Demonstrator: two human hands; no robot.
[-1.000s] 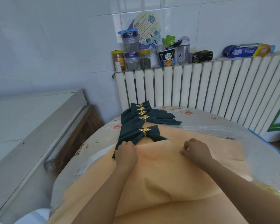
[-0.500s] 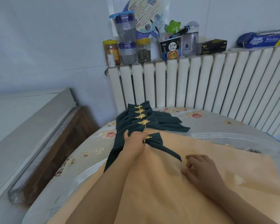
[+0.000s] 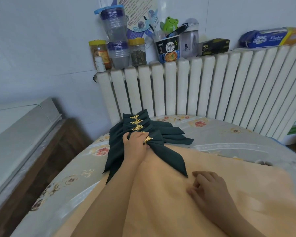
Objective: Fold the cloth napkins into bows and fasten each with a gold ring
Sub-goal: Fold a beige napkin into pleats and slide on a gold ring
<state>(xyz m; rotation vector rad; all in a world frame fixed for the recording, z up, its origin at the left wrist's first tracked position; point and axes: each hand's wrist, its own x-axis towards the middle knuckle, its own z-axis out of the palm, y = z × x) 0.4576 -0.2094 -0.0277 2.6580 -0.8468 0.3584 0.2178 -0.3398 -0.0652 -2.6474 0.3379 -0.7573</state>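
Note:
Several dark green napkin bows (image 3: 142, 124), each with a gold leaf ring (image 3: 137, 121), lie stacked at the table's far side near the radiator. My left hand (image 3: 137, 144) grips the nearest green bow (image 3: 166, 153) at its gold ring (image 3: 148, 139), fingers curled round the middle. An orange cloth (image 3: 161, 202) covers the near part of the table. My right hand (image 3: 210, 190) rests on the orange cloth with fingers loosely curled, holding nothing.
The round table (image 3: 229, 135) has a grey floral cover. A white radiator (image 3: 203, 86) stands behind it, with jars (image 3: 138, 52), a noodle cup (image 3: 168, 51) and boxes on top. A grey cabinet (image 3: 15, 130) is to the left.
My left hand left the orange cloth's edge and took hold of the nearest green bow, moving it toward the stack. My right hand slid back along the orange cloth.

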